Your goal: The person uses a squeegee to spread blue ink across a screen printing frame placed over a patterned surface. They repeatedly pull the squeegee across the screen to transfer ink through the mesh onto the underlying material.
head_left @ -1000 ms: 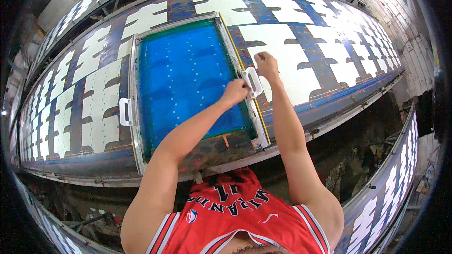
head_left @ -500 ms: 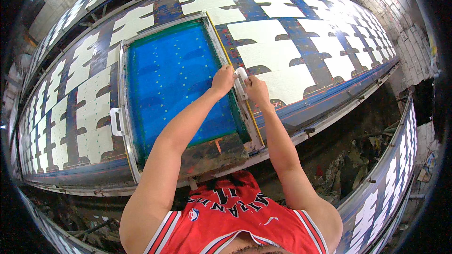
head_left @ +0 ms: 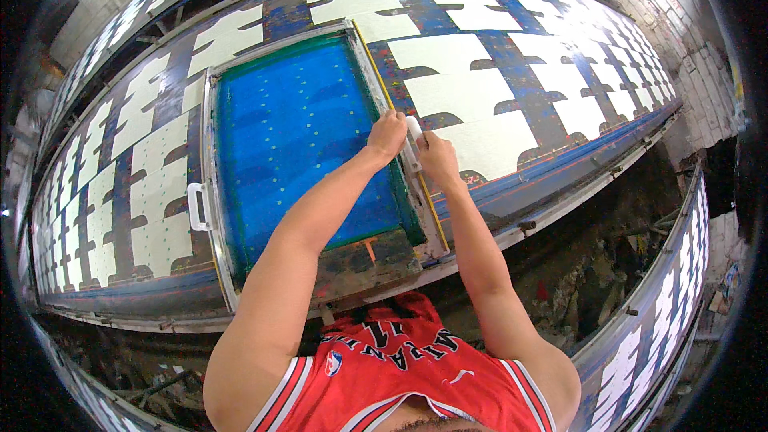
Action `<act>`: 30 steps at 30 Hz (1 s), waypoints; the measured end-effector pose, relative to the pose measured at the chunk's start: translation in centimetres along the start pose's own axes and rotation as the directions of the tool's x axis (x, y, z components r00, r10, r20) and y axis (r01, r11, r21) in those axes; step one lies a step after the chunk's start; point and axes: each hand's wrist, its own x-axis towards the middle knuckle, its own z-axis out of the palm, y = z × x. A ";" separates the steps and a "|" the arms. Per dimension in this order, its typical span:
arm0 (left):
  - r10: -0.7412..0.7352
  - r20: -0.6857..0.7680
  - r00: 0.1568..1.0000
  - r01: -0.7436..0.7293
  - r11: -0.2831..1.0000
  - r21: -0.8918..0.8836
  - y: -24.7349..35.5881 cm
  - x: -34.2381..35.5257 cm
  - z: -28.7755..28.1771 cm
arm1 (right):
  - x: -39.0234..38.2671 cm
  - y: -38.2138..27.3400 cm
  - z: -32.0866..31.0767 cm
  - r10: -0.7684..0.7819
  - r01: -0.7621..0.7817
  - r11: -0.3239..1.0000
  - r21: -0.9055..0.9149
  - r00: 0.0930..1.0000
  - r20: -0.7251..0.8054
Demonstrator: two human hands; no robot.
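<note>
The screen (head_left: 304, 144) is coloured bright blue, dotted with small pale specks in rows, and edged in dark green. Its frame (head_left: 210, 192) is a dull metal grey, and a white handle (head_left: 196, 206) is seen on its left side; a second white handle (head_left: 414, 138) is seen on the right side. The near end of the frame is smeared dark brown with an orange streak. The bench (head_left: 512, 40) is stained dark blue, flecked with red and other paint spots, and covered in a repeating pattern of cream cloth pieces (head_left: 456, 92). A red edge line is seen along its near edge. A red jersey (head_left: 392, 368) with white and black trim is worn.
</note>
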 end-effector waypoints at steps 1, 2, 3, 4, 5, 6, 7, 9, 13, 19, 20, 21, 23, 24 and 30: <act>0.012 0.018 1.000 -0.012 1.000 0.005 0.0 0.0 0.0 | 0.0 0.0 0.0 -0.009 0.009 1.000 -0.005 1.000 -0.001; 0.006 -0.006 1.000 -0.006 1.000 -0.014 0.0 -0.1 -0.1 | 0.0 0.1 -0.1 -0.018 0.018 1.000 -0.010 1.000 -0.002; -0.001 -0.007 1.000 0.001 1.000 -0.030 -0.1 -0.1 -0.2 | 0.0 0.1 -0.1 -0.026 0.026 1.000 -0.014 1.000 -0.002; -0.018 0.009 1.000 0.018 0.999 -0.047 -0.2 -0.3 -0.4 | -0.1 0.2 -0.1 -0.009 0.009 0.999 0.031 1.000 0.007; -0.014 -0.035 0.999 0.012 0.998 -0.063 -0.1 -0.7 -0.5 | 0.0 0.3 -0.1 0.007 -0.008 0.997 0.075 1.000 0.014; -0.018 -0.062 0.998 0.013 0.997 -0.078 0.1 -1.5 -0.6 | 0.0 0.4 -0.1 0.023 -0.025 0.993 0.117 0.999 0.023; -0.026 -0.077 0.997 0.018 0.995 -0.095 0.5 -2.4 -0.6 | 0.2 0.5 -0.1 -0.014 0.013 0.995 0.100 1.000 0.009; -0.033 -0.052 0.998 0.021 0.974 -0.226 1.7 -4.1 -0.5 | 0.3 0.8 -0.1 -0.061 0.061 0.997 0.052 0.998 -0.004; 0.158 -0.006 0.987 -0.153 0.948 -0.280 3.0 -7.0 -0.6 | 0.4 0.9 -0.1 -0.026 0.025 0.993 0.117 1.000 0.013; 0.264 0.033 0.964 -0.260 0.961 -0.096 4.0 -6.9 -0.5 | 0.3 0.7 0.0 0.019 -0.020 0.993 0.118 1.000 0.011; 0.278 0.038 0.960 -0.276 0.960 -0.040 4.2 -6.9 -0.5 | 0.3 0.8 0.0 -0.002 0.002 0.995 0.100 1.000 -0.004; 0.288 0.064 0.955 -0.290 0.957 0.016 4.4 -6.8 -0.4 | 0.3 0.8 0.1 -0.012 0.014 0.997 0.080 1.000 -0.018; 0.264 0.071 0.962 -0.268 0.961 0.065 4.9 -6.8 -0.3 | 0.3 0.9 0.2 -0.018 0.021 0.994 0.104 0.999 -0.038; 0.253 0.089 0.963 -0.261 0.961 0.092 5.0 -6.8 -0.3 | 0.3 1.0 0.3 -0.010 0.014 0.993 0.113 0.999 -0.043; 0.137 0.099 0.986 -0.131 0.990 -0.060 5.7 -6.5 -0.5 | 0.7 1.5 0.5 -0.036 0.039 0.998 0.057 0.998 -0.042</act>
